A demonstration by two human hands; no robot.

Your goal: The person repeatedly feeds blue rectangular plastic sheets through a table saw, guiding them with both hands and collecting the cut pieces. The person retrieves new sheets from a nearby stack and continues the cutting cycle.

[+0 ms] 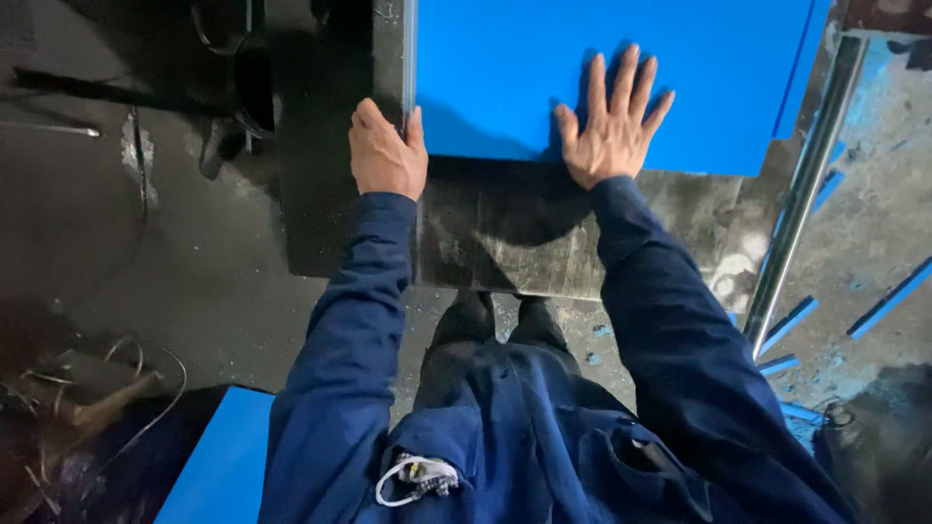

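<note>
A large flat blue sheet (544, 68) lies on a dark metal table (524, 233). My right hand (614, 121) rests flat on the sheet near its front edge, fingers spread. At the sheet's left edge my left hand (386, 150) is curled over a dark upright metal guide (393, 49), fingers wrapped on it. Both arms are in dark blue sleeves.
A shiny metal rail (801, 194) runs diagonally along the table's right side. Thin blue offcut strips (888, 301) lie on the floor at right. Another blue sheet (223, 466) lies at lower left beside tangled wire and scrap (87, 388). Dark machine parts stand at upper left.
</note>
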